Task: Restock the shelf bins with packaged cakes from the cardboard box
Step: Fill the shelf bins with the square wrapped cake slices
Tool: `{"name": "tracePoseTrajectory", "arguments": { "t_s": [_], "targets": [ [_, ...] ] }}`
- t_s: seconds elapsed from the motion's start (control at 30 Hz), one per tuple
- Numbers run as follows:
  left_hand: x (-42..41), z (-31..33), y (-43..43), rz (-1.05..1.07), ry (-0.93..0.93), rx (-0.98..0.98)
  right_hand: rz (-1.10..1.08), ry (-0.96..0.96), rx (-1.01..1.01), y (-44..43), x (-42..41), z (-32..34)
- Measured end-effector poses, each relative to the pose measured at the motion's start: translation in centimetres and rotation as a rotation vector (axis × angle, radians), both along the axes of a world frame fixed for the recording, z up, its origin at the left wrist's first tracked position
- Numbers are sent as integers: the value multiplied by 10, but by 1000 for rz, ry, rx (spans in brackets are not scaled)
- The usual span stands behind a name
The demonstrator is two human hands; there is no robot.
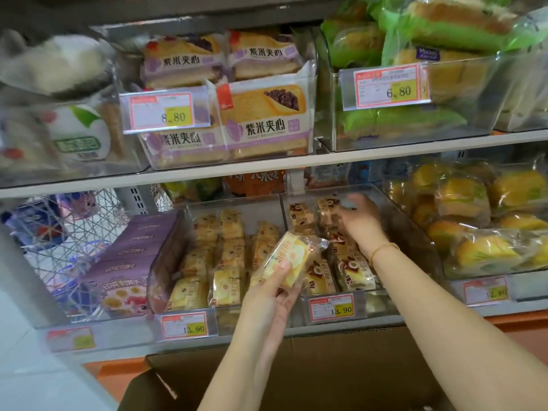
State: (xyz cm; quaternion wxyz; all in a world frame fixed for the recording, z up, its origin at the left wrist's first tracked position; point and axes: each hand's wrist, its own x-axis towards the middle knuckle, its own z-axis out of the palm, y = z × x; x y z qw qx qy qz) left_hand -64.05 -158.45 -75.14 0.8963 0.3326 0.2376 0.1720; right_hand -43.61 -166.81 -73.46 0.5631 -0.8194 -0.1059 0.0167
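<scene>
Shop shelving, lower shelf (118, 347). One yellow packaged cake (292, 259) is held tilted above the front of the left clear bin (161, 271), grasped by the left hand (265, 304) between the thumb and curled fingers (289, 295). Yellow packs (225, 287) are stacked in rows in that bin, close up to the shared divider. The right hand (360, 221) is reached deep into the right clear bin (415, 232), over brown-labelled packs (350, 271); it is blurred, so it cannot be told whether its fingers are clenched on a pack. Open room is seen along that bin's right wall. The cardboard box (326, 369) is set open just below the shelf edge, under both forearms.
</scene>
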Motion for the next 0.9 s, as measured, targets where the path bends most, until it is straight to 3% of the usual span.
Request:
{"name": "tracePoseTrajectory", "arguments": {
  "t_s": [0.1,0.23,0.53,0.9],
  "targets": [
    [-8,5,6,-12,-35,-22,333,-116,-44,-23,-49,4],
    [-20,14,23,-137,19,210,655,12,29,-43,-93,11],
    [-62,34,62,-185,122,597,739,69,-64,-46,-135,26],
    [-75,32,82,-134,134,691,773,417,233,-6,-183,-1]
  ]
}}
